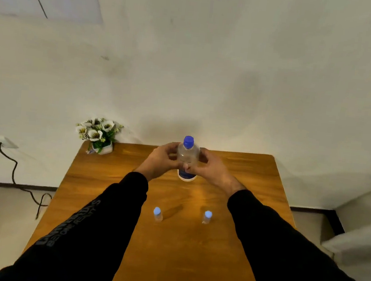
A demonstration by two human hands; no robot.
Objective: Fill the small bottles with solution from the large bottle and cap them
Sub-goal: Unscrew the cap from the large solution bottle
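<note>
A large clear bottle with a blue cap and a blue-and-white label stands upright toward the far side of the wooden table. My left hand grips its left side and my right hand grips its right side, fingers curled round the body. Two small clear bottles with pale blue caps stand nearer to me: one on the left, one on the right. Both are capped and apart from my hands.
A small white pot of white flowers sits at the table's far left corner against the wall. A wall socket with a black cable lies to the left of the table. A white ledge is at the right.
</note>
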